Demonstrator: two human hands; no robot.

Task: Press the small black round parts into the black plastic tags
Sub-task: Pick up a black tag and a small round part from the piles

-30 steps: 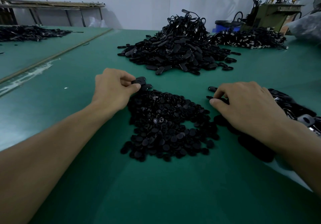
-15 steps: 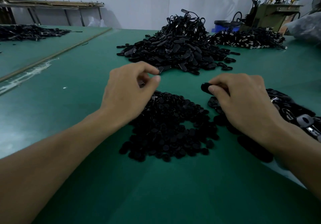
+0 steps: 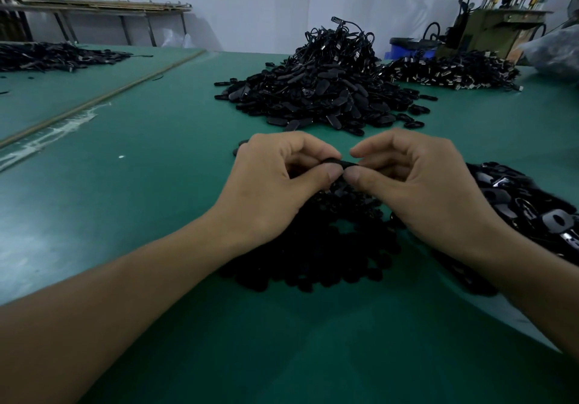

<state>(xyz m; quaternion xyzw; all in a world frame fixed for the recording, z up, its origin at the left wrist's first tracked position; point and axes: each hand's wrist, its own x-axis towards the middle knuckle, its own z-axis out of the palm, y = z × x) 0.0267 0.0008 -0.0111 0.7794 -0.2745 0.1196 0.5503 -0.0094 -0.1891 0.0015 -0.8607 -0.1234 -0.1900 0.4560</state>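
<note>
Two bare hands meet at the centre of the frame over a green table [image 3: 150,190]. The left hand [image 3: 275,184] and right hand [image 3: 416,190] each pinch an end of one black plastic tag [image 3: 340,163] between thumb and curled forefinger, thumb tips nearly touching. The tag shows only as a thin, dark, matte sliver, edge-on. Whether a small black round part is already seated in it cannot be told, as the fingers hide its face.

Half a second earlier the hands were apart, the left raised above the round parts and the right holding a tag beside the right-hand pile. They have since closed together.

Directly below the hands lies a flat spread of small black round parts [image 3: 313,259], dull and button-like. At the right edge lies a pile of glossier tags [image 3: 529,212] with cut-out holes. Beyond, in the upper centre, rises a tall heap of oblong tags with cords [image 3: 326,90], and a lower heap [image 3: 451,70] lies to its right. A blue bin [image 3: 407,47] and an olive machine [image 3: 495,27] stand in the upper right corner.
</note>
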